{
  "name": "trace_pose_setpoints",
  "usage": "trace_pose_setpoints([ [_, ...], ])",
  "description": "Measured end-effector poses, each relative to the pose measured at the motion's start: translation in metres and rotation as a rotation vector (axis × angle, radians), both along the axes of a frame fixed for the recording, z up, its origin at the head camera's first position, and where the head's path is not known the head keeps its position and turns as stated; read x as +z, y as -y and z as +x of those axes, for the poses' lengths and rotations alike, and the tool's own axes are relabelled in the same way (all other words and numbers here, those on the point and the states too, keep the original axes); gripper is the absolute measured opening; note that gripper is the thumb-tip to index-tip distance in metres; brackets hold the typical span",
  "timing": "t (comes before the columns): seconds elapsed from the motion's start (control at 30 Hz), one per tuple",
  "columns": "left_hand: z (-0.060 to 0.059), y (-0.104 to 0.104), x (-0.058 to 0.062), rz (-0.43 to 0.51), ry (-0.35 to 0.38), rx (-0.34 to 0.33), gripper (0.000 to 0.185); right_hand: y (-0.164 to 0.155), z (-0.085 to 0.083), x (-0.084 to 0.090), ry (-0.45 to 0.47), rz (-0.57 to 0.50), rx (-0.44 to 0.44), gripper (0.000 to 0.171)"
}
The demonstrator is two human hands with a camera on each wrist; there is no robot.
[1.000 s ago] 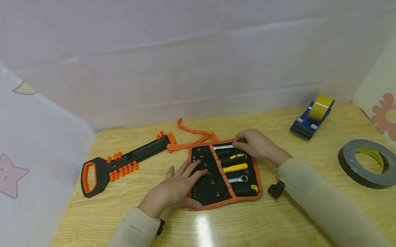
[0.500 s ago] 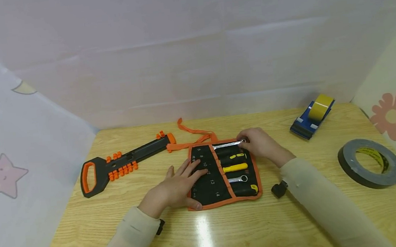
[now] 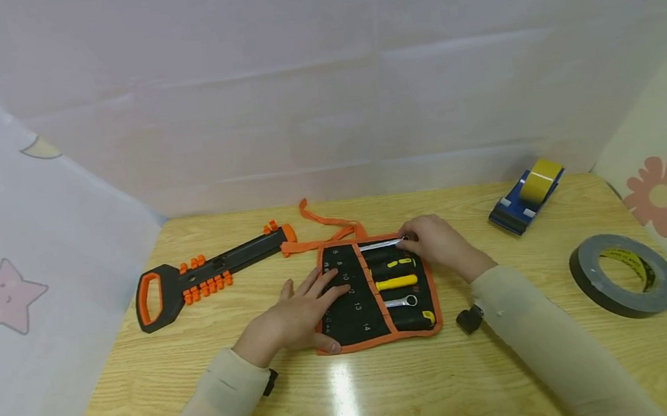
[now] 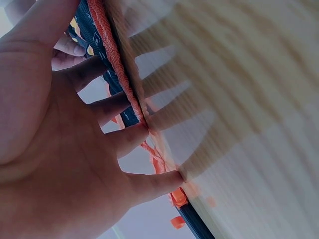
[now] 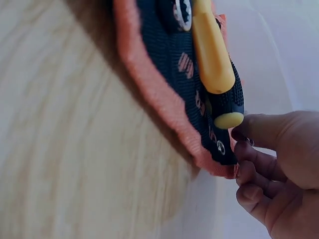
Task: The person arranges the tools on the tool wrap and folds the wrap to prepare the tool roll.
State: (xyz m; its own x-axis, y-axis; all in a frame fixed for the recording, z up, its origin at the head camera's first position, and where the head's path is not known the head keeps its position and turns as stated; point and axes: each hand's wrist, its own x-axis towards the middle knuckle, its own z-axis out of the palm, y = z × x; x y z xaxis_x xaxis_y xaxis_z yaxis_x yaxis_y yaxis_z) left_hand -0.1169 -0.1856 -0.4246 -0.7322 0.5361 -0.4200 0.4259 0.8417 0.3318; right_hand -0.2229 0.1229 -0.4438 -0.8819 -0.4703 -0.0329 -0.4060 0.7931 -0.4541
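Note:
A black tool pouch (image 3: 348, 300) with orange trim lies unrolled on the table, size numbers printed on its left half. Spread fingers of my left hand (image 3: 290, 319) rest on that half, the thumb at the near edge. My right hand (image 3: 436, 245) pinches a combination wrench (image 3: 378, 246) near its ring end, which is partly covered by the fingers. The wrench's other end is inside the top pocket. Below it sit a black-and-yellow handle (image 3: 391, 267), a yellow handle (image 3: 397, 283), a second ring-ended wrench (image 3: 401, 302) and a black handle with a yellow end (image 3: 413, 321).
A black bar (image 3: 241, 253) with orange clips and a loop handle lies at the left. Orange ties (image 3: 335, 224) trail behind the pouch. A blue tape dispenser (image 3: 516, 200) stands at the back right, with a grey tape roll (image 3: 591, 284) nearer me.
My right hand has shifted slightly right, drawing the wrench a little that way so its ring end shows. In the last half second it has barely moved. The left hand has stayed put.

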Motion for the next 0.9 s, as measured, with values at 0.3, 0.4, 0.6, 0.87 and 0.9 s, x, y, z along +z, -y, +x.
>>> trace_pose_setpoints([
  [0.3, 0.000, 0.000, -0.001, -0.005, 0.001, 0.002, 0.106, 0.010, -0.003, 0.004, 0.051, -0.018, 0.006, 0.025],
  [0.4, -0.001, 0.000, -0.001, -0.010, -0.001, 0.001, 0.105, 0.014, -0.004, 0.005, 0.049, -0.033, 0.030, 0.024],
  [0.6, -0.001, 0.000, 0.000, -0.009, 0.004, -0.001, 0.105, 0.023, -0.005, 0.007, 0.065, -0.026, 0.060, 0.023],
  [0.87, 0.000, 0.000, 0.000, -0.017, -0.002, 0.005, 0.106, 0.034, -0.008, 0.007, 0.094, -0.022, 0.078, 0.021],
  [0.9, 0.000, 0.000, 0.000, -0.017, -0.003, 0.005, 0.106, 0.035, -0.009, 0.006, 0.100, -0.020, 0.078, 0.021],
])
